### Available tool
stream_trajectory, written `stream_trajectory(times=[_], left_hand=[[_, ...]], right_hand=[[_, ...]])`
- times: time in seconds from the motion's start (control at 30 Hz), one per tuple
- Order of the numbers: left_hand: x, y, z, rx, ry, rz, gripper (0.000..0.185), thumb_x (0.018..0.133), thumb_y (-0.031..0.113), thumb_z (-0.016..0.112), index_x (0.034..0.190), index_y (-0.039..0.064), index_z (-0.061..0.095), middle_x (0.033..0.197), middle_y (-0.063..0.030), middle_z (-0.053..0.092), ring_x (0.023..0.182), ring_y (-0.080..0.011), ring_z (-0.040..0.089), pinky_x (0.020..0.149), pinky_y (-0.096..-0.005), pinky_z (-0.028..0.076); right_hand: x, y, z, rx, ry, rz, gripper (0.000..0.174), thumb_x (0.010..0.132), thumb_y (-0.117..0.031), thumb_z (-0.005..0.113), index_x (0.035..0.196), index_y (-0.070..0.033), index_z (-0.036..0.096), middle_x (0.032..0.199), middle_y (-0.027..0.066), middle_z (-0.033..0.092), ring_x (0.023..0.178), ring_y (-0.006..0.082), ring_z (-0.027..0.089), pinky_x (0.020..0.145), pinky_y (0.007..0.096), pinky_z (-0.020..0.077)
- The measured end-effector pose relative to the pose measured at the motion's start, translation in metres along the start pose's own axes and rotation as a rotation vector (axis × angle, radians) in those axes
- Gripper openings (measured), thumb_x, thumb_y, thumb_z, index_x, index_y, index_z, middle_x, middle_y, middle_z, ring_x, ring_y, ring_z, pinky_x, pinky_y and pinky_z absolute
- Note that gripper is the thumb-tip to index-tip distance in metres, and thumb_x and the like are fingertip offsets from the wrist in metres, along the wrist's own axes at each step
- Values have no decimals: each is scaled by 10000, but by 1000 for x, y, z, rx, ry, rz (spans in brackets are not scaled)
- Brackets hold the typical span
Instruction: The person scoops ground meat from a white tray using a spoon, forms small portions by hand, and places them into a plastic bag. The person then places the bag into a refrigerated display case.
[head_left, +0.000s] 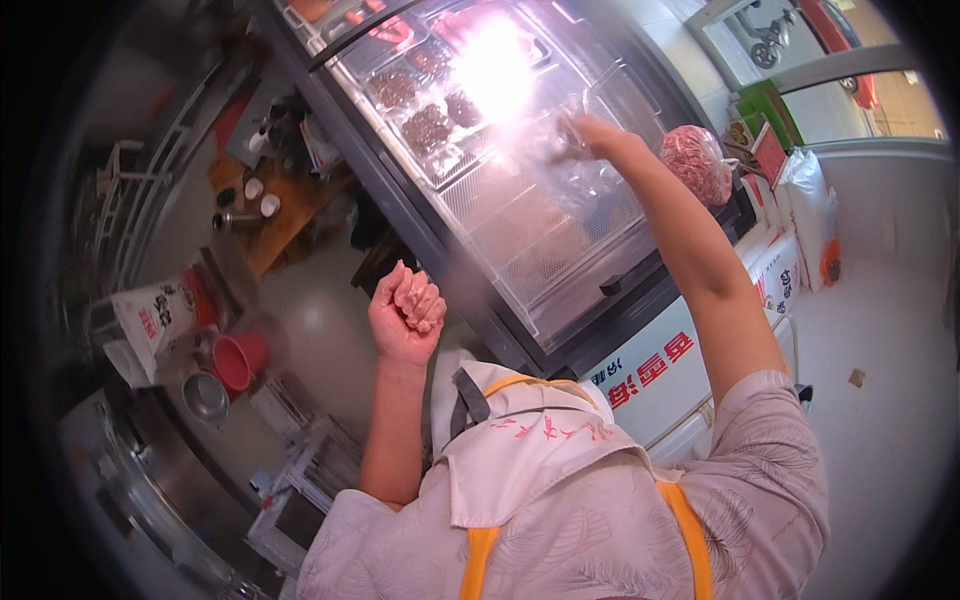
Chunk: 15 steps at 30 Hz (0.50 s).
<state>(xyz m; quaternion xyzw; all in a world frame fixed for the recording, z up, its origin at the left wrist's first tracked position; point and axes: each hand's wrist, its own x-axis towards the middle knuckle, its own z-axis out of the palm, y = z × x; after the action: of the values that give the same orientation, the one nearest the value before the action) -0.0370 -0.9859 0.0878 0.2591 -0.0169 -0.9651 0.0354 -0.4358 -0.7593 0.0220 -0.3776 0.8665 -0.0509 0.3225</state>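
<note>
My left hand (409, 315) is raised outside the near left edge of the chest freezer (517, 352), its fingers curled in and smeared with a pale pink, meat-like paste; no separate object shows in it. Over the freezer, my right hand (581, 136) grips a clear plastic bag (589, 184), blurred and partly lost in glare. A tied clear bag of minced meat (691, 161) rests at the freezer's right rim, beside my right forearm. Under the clear cover lie dark brown food portions (426, 127) in plastic and, farther back, trays of pink meat (386, 26).
A wooden table (281, 232) with cups stands at the left. Below it are a red bucket (240, 360), a metal pot (205, 397) and a printed sack (157, 319). White sacks (806, 202) stand right of the freezer, near a window (855, 97).
</note>
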Motion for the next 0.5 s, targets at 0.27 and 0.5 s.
stream_trajectory(times=[0.27,0.5], left_hand=[[-8,-2,-9,14,28,50,528,1091,245,550,601,143,382,551,4,359,437,-111,310,401,-274,303],[-14,4,-16,15,57,97,534,1082,257,568,594,152,379,553,10,355,445,-106,314,400,-268,299]], right_hand=[[-2,-101,33,-321,-29,-28,1067,816,-531,869,1645,-112,343,1529,272,525,1447,437,486,1133,577,475],[23,-118,76,-331,-175,-58,1226,661,-494,966,1672,-433,276,1763,137,193,1509,494,364,1143,690,436]])
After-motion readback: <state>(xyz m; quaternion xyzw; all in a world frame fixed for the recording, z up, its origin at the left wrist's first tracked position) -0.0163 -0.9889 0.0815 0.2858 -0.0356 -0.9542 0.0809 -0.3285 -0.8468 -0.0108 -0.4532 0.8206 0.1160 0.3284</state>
